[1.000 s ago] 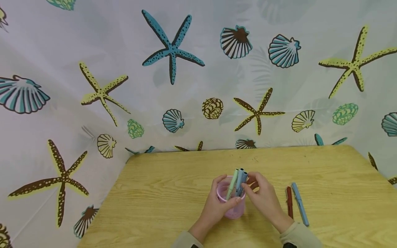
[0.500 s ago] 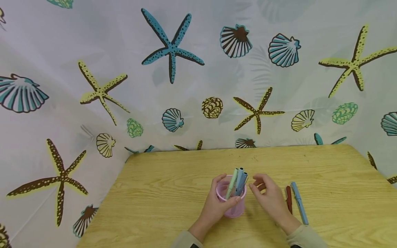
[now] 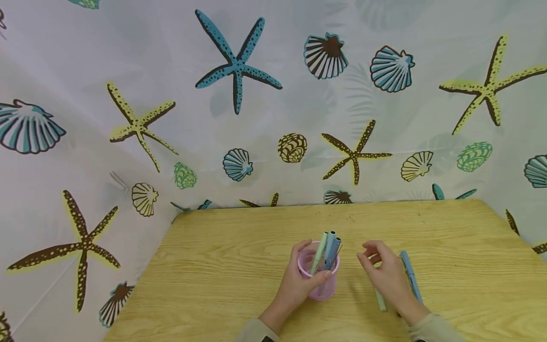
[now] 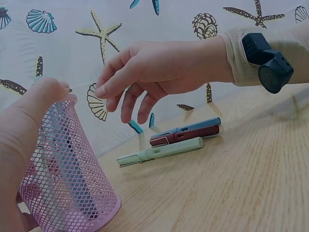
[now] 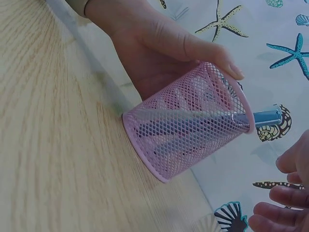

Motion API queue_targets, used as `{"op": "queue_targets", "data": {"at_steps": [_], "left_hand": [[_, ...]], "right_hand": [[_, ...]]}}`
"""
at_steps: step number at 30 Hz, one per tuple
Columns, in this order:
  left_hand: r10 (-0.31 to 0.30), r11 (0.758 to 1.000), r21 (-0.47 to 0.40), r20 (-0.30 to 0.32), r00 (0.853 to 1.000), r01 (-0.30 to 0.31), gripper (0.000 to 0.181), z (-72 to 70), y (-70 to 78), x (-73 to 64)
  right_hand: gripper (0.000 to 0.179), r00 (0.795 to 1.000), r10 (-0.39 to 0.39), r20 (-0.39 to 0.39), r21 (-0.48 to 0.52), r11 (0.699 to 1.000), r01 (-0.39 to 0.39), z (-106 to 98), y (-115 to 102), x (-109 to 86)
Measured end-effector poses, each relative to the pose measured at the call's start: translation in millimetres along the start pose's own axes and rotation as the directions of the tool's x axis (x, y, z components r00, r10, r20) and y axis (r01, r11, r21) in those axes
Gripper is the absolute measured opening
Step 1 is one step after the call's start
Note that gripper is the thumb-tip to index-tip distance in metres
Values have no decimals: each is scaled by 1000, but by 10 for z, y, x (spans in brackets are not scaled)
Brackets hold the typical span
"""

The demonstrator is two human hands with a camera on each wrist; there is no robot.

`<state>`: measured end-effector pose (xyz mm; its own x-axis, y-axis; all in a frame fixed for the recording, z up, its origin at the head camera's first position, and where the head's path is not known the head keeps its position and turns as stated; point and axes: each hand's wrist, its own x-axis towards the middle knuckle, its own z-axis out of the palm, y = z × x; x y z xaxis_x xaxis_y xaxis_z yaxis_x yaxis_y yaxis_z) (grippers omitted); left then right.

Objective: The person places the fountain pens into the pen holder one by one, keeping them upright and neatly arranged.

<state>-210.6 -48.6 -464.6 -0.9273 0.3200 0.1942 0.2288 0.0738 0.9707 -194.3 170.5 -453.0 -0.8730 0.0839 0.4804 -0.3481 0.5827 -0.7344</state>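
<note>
A pink mesh pen cup (image 3: pixel 328 287) stands on the table, and my left hand (image 3: pixel 296 284) grips it with the thumb over the near rim. A light green pen (image 3: pixel 318 258) and two blue pens (image 3: pixel 330 252) lean inside it. My right hand (image 3: pixel 388 274) hovers to the cup's right, fingers loosely bent around nothing. Under and beside that hand three pens lie side by side: a light green pen (image 4: pixel 176 149), a dark red pen (image 4: pixel 186 135) and a blue pen (image 4: pixel 199 125). In the head view the right hand hides most of the red one.
The wood-grain table (image 3: pixel 222 266) extends to both sides and behind the cup. A pale curtain (image 3: pixel 273 95) printed with starfish and shells hangs along the back and sides of the table.
My right hand has let go of a blue pen in the cup and moved right, over the loose pens. The left hand has stayed on the cup.
</note>
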Motion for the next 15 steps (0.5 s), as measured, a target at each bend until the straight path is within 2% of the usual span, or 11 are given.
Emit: {"op": "queue_targets", "data": {"at_steps": [3, 7, 11, 15], "left_hand": [[5, 1000, -10, 8, 1000, -5, 75, -5, 132, -36], [10, 1000, -17, 17, 1000, -9, 74, -10, 202, -54], [3, 1000, -19, 21, 1000, -2, 75, -13, 173, -42], [-3, 1000, -14, 6, 1000, 3, 77, -12, 26, -1]], "right_hand": [[20, 1000, 20, 10, 6, 1000, -20, -54, 18, -7], [21, 1000, 22, 16, -14, 1000, -22, -113, 57, -19], [20, 1000, -8, -3, -63, 998, 7, -159, 113, -26], [19, 1000, -2, -13, -101, 995, 1, -209, 161, -20]]}}
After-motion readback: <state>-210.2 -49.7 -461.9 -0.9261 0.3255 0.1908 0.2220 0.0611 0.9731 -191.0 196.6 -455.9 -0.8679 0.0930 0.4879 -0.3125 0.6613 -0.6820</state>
